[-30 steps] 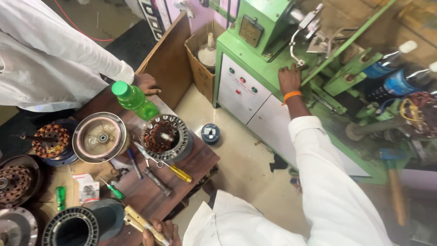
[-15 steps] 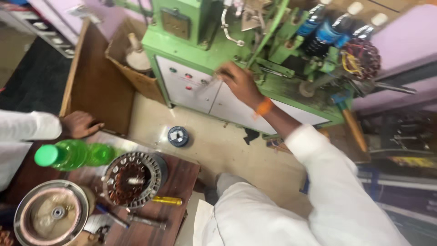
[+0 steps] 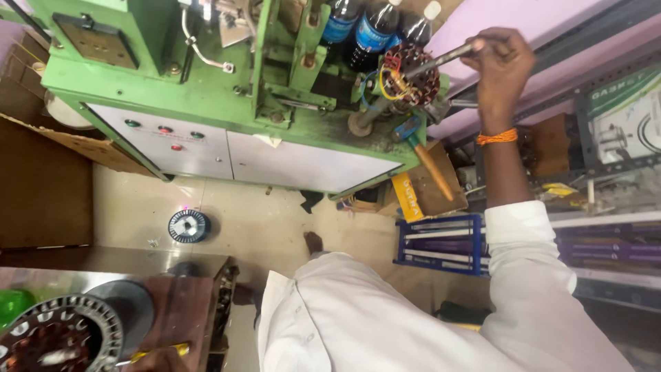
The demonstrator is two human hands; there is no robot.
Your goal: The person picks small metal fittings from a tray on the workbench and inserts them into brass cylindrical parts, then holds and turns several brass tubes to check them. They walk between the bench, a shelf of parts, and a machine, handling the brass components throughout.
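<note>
Item: right hand [image 3: 501, 65], raised, fingers curled tight round the end of a slim metal rod [image 3: 441, 58]; orange band at the wrist. The rod slants down and away from the hand, its far tip resting at or in the wound stator [image 3: 411, 74].

Item: wound stator, dark core with copper windings and blue and yellow leads, mounted on a spindle at the right end of the green machine [image 3: 206, 89]. It lies just beside the hand, at the rod's tip.

Step in hand, as judged: working the rod against the stator's windings or slots. The next move calls for a steady, well-aimed tip so the wire is not nicked.

Item: hammer [image 3: 425, 155], blue head, wooden handle, leaning just below the stator.

Item: dark bottles [image 3: 375, 24], standing behind the stator.

Item: left hand, not in view.
</note>
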